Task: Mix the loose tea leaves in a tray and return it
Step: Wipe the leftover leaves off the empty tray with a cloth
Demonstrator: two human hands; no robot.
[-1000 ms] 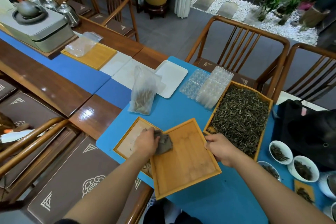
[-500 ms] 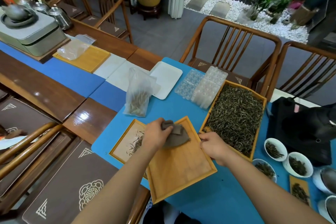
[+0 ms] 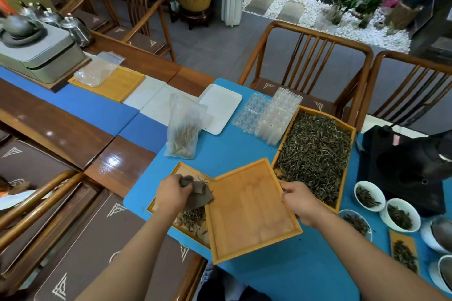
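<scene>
Head camera, the only view here: the empty shallow bamboo tray (image 3: 252,210) sits tilted across the blue table mat (image 3: 225,151), its left edge overlapping the lower bamboo tray with a scatter of pale tea leaves (image 3: 190,220). The right hand (image 3: 302,200) pinches the empty tray's right rim, thumb on top and fingers curled under the edge. The left hand (image 3: 171,194) has its fingers bunched round a crumpled grey-brown cloth (image 3: 198,193), which hangs just over the empty tray's left rim and above the scattered leaves. The big bamboo tray heaped with dark loose tea leaves (image 3: 315,156) lies just beyond the right hand, touching the empty tray's far corner.

Handling call: bamboo trays like these look light and stiff, with smooth, slippery floors, so take them by the raised rims on opposite sides. The dry leaves are feather-light and brittle; I'd expect them to slide and spill if a tray tips, so keep it level and stir gently.

Against half a second ago: the cloth was out on the empty tray's upper floor; now it has been drawn back to the left rim. The right hand keeps its pinch on the same edge, and the heaped tray hasn't budged.
</scene>
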